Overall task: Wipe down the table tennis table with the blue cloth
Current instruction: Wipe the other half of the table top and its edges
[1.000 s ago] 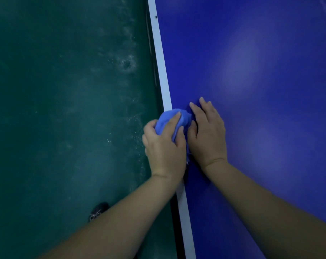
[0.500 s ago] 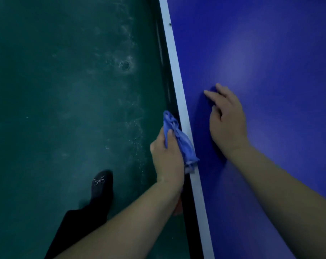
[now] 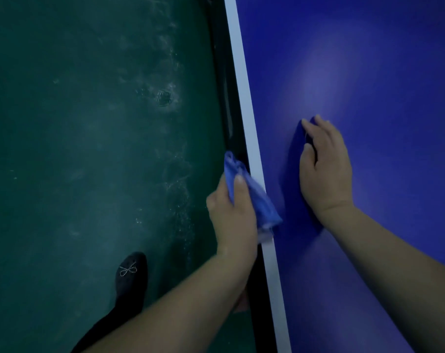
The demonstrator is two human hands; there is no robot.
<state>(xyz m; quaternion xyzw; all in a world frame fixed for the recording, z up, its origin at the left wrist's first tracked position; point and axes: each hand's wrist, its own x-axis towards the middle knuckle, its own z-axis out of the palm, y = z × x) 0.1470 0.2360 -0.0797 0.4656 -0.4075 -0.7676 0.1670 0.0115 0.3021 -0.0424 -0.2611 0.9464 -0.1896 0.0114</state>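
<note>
The blue table tennis table (image 3: pixel 369 59) fills the right side, with a white line (image 3: pixel 244 98) along its left edge. My left hand (image 3: pixel 233 212) grips the bunched blue cloth (image 3: pixel 261 202) and holds it against that edge, the cloth lying over the white line and hanging down the side. My right hand (image 3: pixel 323 171) rests palm down on the blue top, a little to the right of the cloth, fingers lightly bent and holding nothing.
Dark green floor (image 3: pixel 89 149) with pale scuff marks lies to the left of the table. My foot in a black shoe (image 3: pixel 131 273) with a small bow stands on it at the lower left. The table's dark side frame (image 3: pixel 226 98) runs beside the white line.
My left hand has carried the cloth off the top to the table's edge. My right hand let go of the cloth and now rests flat farther right. My foot has stepped into view.
</note>
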